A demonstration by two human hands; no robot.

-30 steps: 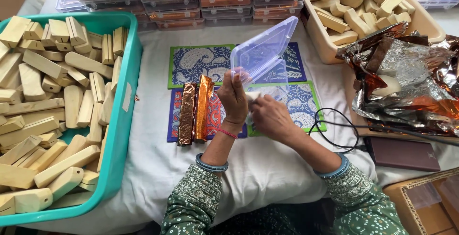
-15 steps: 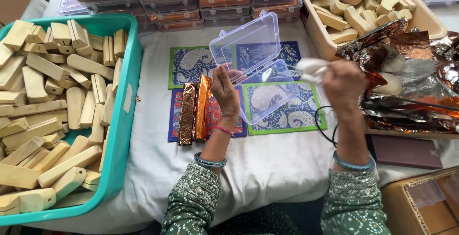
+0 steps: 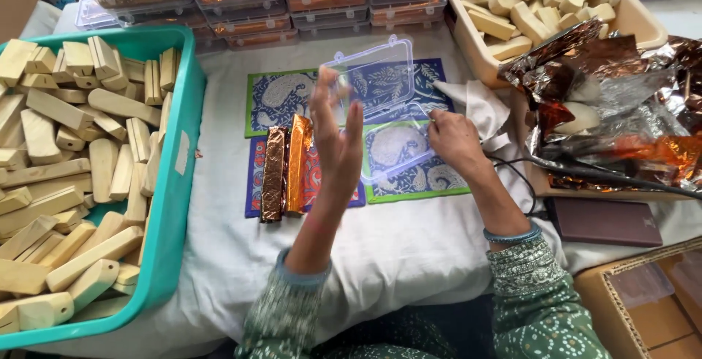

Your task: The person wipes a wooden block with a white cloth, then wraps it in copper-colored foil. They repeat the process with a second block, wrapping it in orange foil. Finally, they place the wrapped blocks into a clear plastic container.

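With the left hand (image 3: 336,121) lifted off the table, palm turned away and fingers spread loose, grips nothing; hard to tell whether the fingertips brush the clear plastic case (image 3: 387,118) behind them or only hover in front of it. With the right hand (image 3: 453,138) curled at the case's right edge, meets a white cloth (image 3: 479,104) just beyond the knuckles; cannot tell whether pinching the cloth, the case rim, or both.

From the head view, finds the case lying open on the patterned mats (image 3: 278,107) at the middle of the white-covered table (image 3: 409,257), empty, with two foil-wrapped bars (image 3: 285,169) side by side just to its left and apart from it. Reads, as a judgement, as the step of readying an opened case, cloth at hand, before anything goes inside. Calls next for steadying the base with one hand and keeping the lid tipped back, so the shallow tray stays reachable.

Sets the case's long axis across the table, left to right, rising slightly toward the right; hinge along that line, lid leaning up and away from the person, open side facing up. Runs the bars the other way, lengthwise toward and away from the person
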